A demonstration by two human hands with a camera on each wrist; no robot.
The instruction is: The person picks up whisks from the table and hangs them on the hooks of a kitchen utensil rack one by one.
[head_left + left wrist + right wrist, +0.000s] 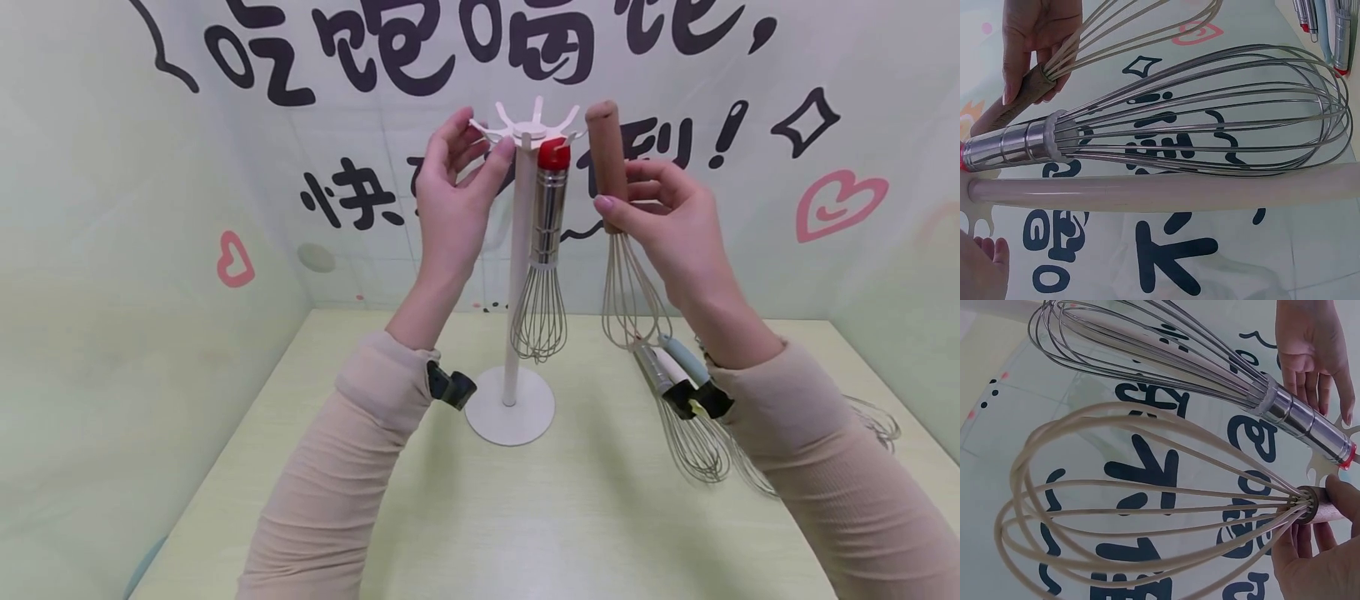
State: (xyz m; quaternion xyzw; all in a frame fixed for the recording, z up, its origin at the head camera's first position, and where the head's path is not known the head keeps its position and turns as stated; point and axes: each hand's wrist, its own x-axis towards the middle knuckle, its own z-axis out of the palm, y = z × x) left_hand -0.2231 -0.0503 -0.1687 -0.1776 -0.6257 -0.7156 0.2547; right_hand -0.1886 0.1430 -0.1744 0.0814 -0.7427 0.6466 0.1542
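Note:
A white stand point(523, 275) with a ring of upturned hooks stands upright. My left hand point(455, 187) holds the edge of its hook ring point(528, 129) between thumb and fingers. From a front hook hangs a steel whisk point(551, 217) with a red end, wires down beside the pole. To its right, my right hand point(667, 208) grips a whisk with a wooden handle point(606, 150) near the handle's lower end. This wooden-handled whisk is upright, apart from the stand, and its beige wires point(1147, 487) point downward. Its handle top is about level with the hooks.
On the table point(495, 517), several more whisks point(686, 433) lie at the right, partly behind my right forearm. The stand's round base point(510, 425) rests on the table. A printed backdrop point(375, 275) rises behind, with side walls left and right.

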